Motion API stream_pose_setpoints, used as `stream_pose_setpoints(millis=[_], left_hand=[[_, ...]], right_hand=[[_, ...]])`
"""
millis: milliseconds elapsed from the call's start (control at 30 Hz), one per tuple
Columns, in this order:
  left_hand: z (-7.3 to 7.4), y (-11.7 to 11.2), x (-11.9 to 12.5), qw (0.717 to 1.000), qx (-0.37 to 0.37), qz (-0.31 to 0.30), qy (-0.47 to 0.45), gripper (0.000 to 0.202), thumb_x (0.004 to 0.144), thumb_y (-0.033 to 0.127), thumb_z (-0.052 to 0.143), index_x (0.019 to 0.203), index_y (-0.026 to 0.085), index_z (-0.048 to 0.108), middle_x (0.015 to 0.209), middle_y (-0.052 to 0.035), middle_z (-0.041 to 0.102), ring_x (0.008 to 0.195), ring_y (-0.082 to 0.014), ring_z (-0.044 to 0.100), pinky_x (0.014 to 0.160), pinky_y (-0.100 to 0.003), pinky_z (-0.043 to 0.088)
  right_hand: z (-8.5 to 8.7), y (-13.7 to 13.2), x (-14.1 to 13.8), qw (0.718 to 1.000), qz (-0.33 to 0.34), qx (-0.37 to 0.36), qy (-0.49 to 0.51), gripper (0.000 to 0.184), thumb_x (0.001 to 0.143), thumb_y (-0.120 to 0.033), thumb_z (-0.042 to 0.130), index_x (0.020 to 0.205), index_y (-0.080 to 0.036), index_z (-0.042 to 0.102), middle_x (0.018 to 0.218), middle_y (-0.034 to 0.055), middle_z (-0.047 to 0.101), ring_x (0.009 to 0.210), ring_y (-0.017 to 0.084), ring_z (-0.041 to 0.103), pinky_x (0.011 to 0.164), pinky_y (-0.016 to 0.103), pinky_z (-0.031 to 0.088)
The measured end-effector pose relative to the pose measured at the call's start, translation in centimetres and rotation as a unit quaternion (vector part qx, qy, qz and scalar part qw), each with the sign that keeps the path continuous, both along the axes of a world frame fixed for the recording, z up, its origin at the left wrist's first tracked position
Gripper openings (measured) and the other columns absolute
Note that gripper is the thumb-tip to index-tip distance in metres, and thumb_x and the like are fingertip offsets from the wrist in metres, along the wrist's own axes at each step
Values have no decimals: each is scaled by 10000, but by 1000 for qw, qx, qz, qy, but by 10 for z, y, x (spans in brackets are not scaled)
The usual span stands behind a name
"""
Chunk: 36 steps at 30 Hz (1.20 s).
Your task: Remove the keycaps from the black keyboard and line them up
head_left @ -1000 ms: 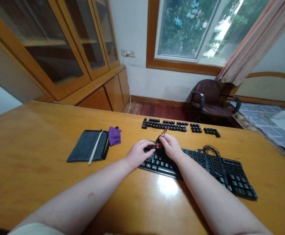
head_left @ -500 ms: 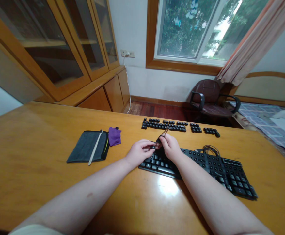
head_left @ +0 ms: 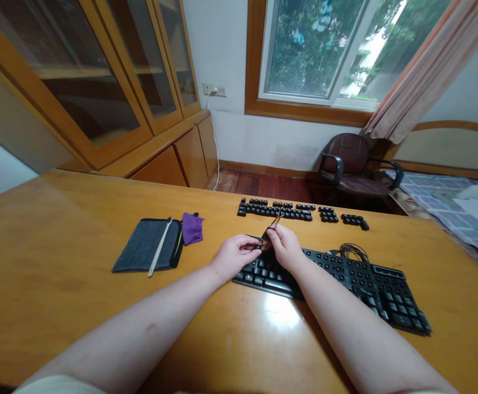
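A black keyboard lies at a slant on the wooden desk, with many keycaps off its upper rows and others still in the lower ones. Over its left end, my left hand pinches what looks like a small black keycap between thumb and fingers. Close beside it, my right hand is closed on a small dark tool with thin brownish prongs pointing up and away. The tool's lower end is near my left fingertips; whether it touches the keycap is hidden. My right forearm covers the keyboard's middle.
Loose black keycaps stand in rows along the desk's far edge. To the left lie a grey zip pouch, a pale thin brush-like stick and a purple cloth. A coiled cable sits behind the keyboard.
My left hand has shifted very slightly at the fingertips, closing a little over the small black piece. My right hand and the tool stay almost where they were.
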<state>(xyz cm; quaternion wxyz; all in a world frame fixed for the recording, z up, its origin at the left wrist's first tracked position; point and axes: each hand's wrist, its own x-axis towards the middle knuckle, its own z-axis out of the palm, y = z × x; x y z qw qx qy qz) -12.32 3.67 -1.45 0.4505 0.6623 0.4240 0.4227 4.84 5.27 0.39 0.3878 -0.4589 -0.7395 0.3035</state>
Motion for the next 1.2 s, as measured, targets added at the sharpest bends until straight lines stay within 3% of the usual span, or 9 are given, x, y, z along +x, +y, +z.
stream_pose_setpoints(millis=[267,367,533,800,1200], left_hand=[[-2,7,-6,998,-24,-45,-25,307,707,163,650,1009,158,594,959,-61,676,887,-174,644,873,-366,506],[-3,5,-5,999,-18,-36,-32,373,707,156,655,1066,166,554,955,-54,664,897,-162,632,867,-345,502],[-7,5,-7,997,-17,-48,-56,297,708,196,675,991,158,594,943,-57,657,871,-156,625,841,-327,502],[3,5,-13,982,156,-86,64,166,718,242,682,875,191,664,876,-51,657,863,-173,602,829,-341,477],[10,-2,-14,959,228,-74,150,151,802,279,592,920,203,650,899,-49,669,855,-157,610,813,-301,490]], right_hand=[[0,-2,-1,1000,-23,10,0,306,897,-401,405,677,-220,515,594,23,627,572,175,604,584,295,463],[-3,-1,-3,997,-29,-42,66,317,887,-458,401,706,-221,508,572,12,619,512,166,601,531,291,482],[-6,2,-7,967,-26,-143,210,350,833,-542,445,720,-213,479,535,-13,603,435,144,591,429,262,490],[-4,4,-10,947,-6,-203,250,375,774,-554,513,707,-188,469,500,-41,588,391,112,579,387,215,481],[-2,5,-10,934,-8,-243,262,403,754,-557,536,635,-180,455,454,-26,590,351,94,552,360,187,465]])
